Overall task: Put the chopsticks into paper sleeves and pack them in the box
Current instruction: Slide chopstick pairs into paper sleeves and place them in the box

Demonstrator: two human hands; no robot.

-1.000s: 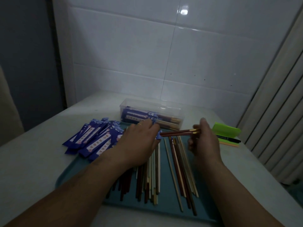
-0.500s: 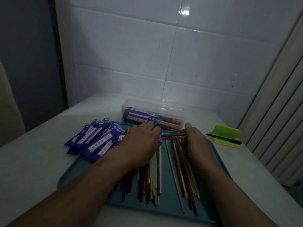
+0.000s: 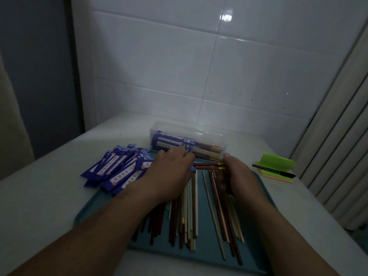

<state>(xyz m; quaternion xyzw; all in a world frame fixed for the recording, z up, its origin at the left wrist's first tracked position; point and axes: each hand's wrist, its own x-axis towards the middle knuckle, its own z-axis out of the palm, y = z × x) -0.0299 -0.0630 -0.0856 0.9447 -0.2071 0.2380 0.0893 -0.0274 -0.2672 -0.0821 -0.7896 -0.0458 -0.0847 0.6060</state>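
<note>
Over the teal tray (image 3: 207,253), my left hand (image 3: 169,176) holds a blue paper sleeve (image 3: 192,168), mostly hidden under the palm. My right hand (image 3: 237,176) pinches a pair of dark red chopsticks (image 3: 208,166) by their gold-banded ends, with the tips inside the sleeve's mouth. Several loose brown and pale chopsticks (image 3: 189,212) lie lengthwise on the tray. Behind the hands stands a clear plastic box (image 3: 199,132) that holds several sleeved chopsticks. Empty blue sleeves (image 3: 115,168) are piled at the left.
A green and orange sticky-note pad (image 3: 278,166) with a black pen (image 3: 272,170) across it lies at the right. White tiled wall rises behind the table; a ribbed panel stands at the far right. Bare tabletop (image 3: 39,196) lies to the left.
My right hand has pushed the red chopsticks leftward into the sleeve, so less of them shows. The left hand has stayed in place on the sleeve.
</note>
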